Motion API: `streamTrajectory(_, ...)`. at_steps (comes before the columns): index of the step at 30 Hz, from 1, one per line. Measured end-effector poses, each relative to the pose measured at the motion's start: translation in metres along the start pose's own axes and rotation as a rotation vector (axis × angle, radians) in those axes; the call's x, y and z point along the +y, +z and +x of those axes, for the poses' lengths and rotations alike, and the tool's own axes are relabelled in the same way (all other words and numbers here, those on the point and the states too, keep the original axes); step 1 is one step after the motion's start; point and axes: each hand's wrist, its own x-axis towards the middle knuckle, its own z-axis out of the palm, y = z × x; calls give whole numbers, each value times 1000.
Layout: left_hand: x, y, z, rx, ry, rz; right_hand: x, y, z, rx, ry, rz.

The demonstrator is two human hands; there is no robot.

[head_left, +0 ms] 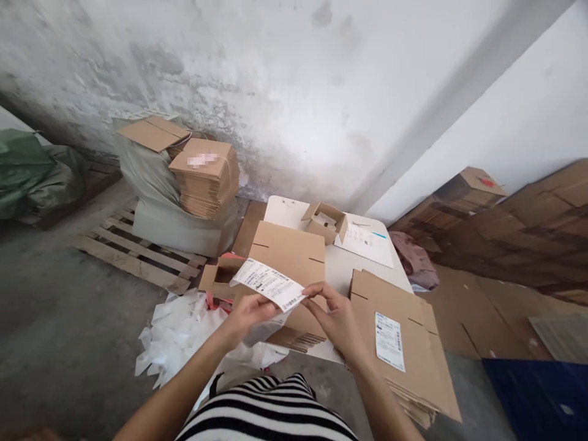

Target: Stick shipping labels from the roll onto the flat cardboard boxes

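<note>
A white printed shipping label [269, 283] is stretched between my two hands, above a stack of flattened cardboard boxes [289, 245]. My left hand [250, 315] grips its lower edge, thumb on top. At the label's right corner, my right hand [328, 306] pinches it between thumb and fingers. To the right lies a second stack of flat boxes [413, 312], whose top sheet carries a similar label [389, 342]. Both stacks rest on a white table [372, 257].
A small open carton [325, 223] and a printed sheet [365, 244] lie at the table's back. White backing paper [172, 334] is heaped on the floor at left. Behind it are a wooden pallet [138, 251] and a tied cardboard bundle [206, 177]. Large cartons [519, 226] line the right wall.
</note>
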Motion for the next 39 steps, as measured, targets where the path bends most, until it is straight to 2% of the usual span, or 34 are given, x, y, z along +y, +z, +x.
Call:
streamTrajectory(2, 6, -4, -2, 115, -91, -263, -5, 12, -1, 5, -89, -21)
streamTrajectory(4, 10, -9, -2, 251, -151, -419, -10, 23, -3, -61, -184, -50)
streamTrajectory(7, 17, -19, 0, 423, -120, -482, -20, 27, 1, -90, -230, -63)
streamTrajectory(10, 24, -30, 0, 533, -53, -478, -25, 23, 9, -86, -153, -46)
streamTrajectory(13, 29, -31, 0, 465, -95, -493, -21, 29, 15, -213, -99, 43)
streamTrajectory(16, 30, -24, 0, 378, -143, -539, -12, 45, 17, -303, -115, 120)
streamTrajectory(22, 33, -19, -6, 378, -240, -542, -14, 55, 15, -188, -223, -2)
streamTrajectory(27, 33, -20, -8, 323, -265, -549, -20, 56, 11, -209, -312, -96)
streamTrajectory(31, 33, -20, -9, 284, -245, -593, -22, 57, 10, -196, -296, -127)
streamTrajectory(35, 35, -14, -10, 307, -258, -551, -24, 58, 12, -197, -290, -141)
streamTrajectory(39, 38, -8, -8, 389, -280, -530, -23, 60, 10, -172, -292, -133)
